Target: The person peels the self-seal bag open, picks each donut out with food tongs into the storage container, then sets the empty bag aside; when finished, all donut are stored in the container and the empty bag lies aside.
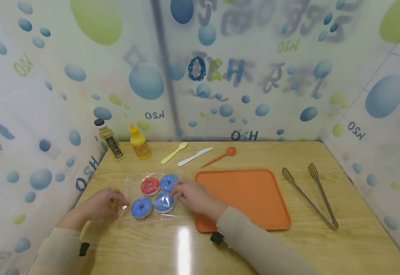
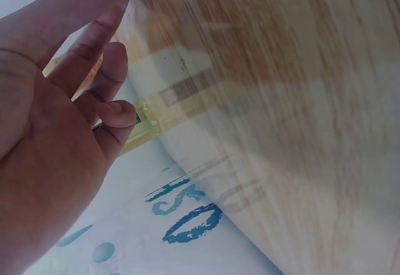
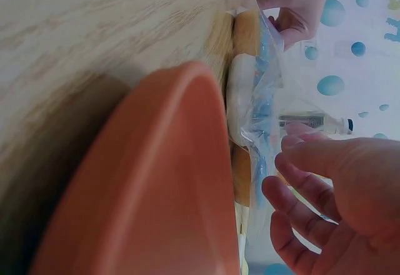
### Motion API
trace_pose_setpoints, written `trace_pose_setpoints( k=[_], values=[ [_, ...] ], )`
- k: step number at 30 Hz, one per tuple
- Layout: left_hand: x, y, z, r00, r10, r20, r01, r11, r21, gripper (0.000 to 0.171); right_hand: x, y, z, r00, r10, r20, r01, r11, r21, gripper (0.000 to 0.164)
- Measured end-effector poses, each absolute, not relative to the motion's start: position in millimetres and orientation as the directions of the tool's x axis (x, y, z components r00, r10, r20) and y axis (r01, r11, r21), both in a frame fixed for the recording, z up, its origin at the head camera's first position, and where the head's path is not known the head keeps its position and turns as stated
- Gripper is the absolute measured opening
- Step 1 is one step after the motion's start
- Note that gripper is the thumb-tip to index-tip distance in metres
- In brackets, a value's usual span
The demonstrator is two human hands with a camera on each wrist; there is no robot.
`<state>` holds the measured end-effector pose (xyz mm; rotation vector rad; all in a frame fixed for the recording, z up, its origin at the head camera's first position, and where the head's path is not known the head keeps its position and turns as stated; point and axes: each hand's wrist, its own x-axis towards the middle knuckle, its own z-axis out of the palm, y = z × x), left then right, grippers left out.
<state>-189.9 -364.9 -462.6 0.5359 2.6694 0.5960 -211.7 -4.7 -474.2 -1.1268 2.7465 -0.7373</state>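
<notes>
A clear plastic bag (image 1: pixel 152 218) with several toy donuts lies on the table. Inside are a red donut (image 1: pixel 150 186) and blue donuts (image 1: pixel 141 207), each with a pale base. At the bag's left edge, my left hand (image 1: pixel 103 204) pinches the film between thumb and forefinger; their tips are cut off in the left wrist view. My right hand (image 1: pixel 194 195) is over the bag's right side beside the blue donuts, thumb and forefinger together on the crumpled film (image 3: pixel 262 122). Its other fingers are loosely bent in the right wrist view.
An orange tray (image 1: pixel 241 198) lies right of the bag, under my right forearm. Metal tongs (image 1: pixel 318 202) are further right. Behind stand an oil bottle (image 1: pixel 112 143) and a yellow squeeze bottle (image 1: pixel 139 145), beside a yellow spoon (image 1: pixel 174 153), white knife (image 1: pixel 194 157) and orange spoon (image 1: pixel 230 151).
</notes>
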Motion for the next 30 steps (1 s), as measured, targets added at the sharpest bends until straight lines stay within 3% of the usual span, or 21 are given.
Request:
trace_pose_setpoints(
  k=[30],
  values=[
    [-188.2, -364.9, -463.0, -0.881, 0.412, -0.233, 0.273, 0.844, 0.461, 0.039, -205.5, 28.7, -486.9, -0.772, -0.602, 0.203, -0.622, 0.651, -0.435, 0.006]
  ],
)
